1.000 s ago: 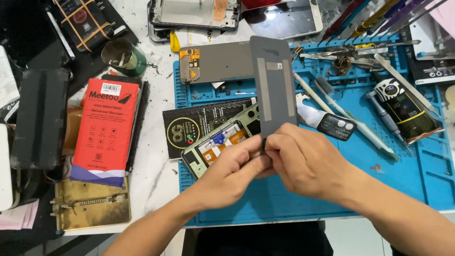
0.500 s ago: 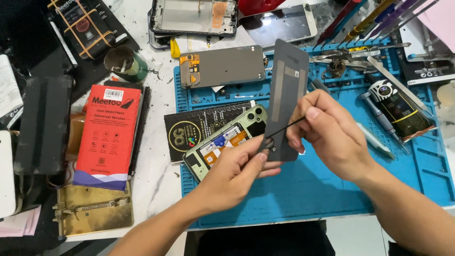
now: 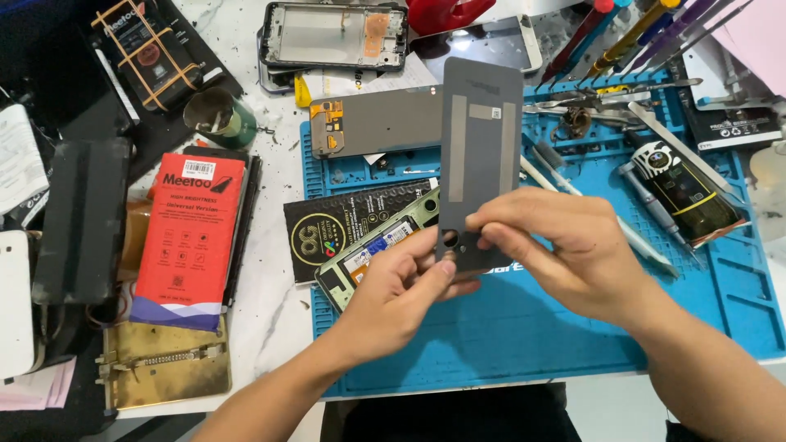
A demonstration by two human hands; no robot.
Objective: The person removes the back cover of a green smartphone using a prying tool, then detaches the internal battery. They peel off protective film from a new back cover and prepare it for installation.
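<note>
Nearest, both forearms reach in from below. Left hand [image 3: 401,299], palm up, pinches the panel's [image 3: 477,155] lower edge between thumb and fingers. Right hand [image 3: 565,250] curls its fingers shut on the same end. That grey panel stands upright above the blue mat [image 3: 532,344], long axis running away, with an opened phone [image 3: 372,250] lying behind.

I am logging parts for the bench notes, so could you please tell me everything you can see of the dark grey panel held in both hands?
The dark grey panel is a thin, flat rectangle, matt, with two lighter grey vertical strips and small round holes near its lower end. It stands nearly upright above the blue mat. The left hand and right hand pinch its bottom edge; nothing else touches it.
</note>
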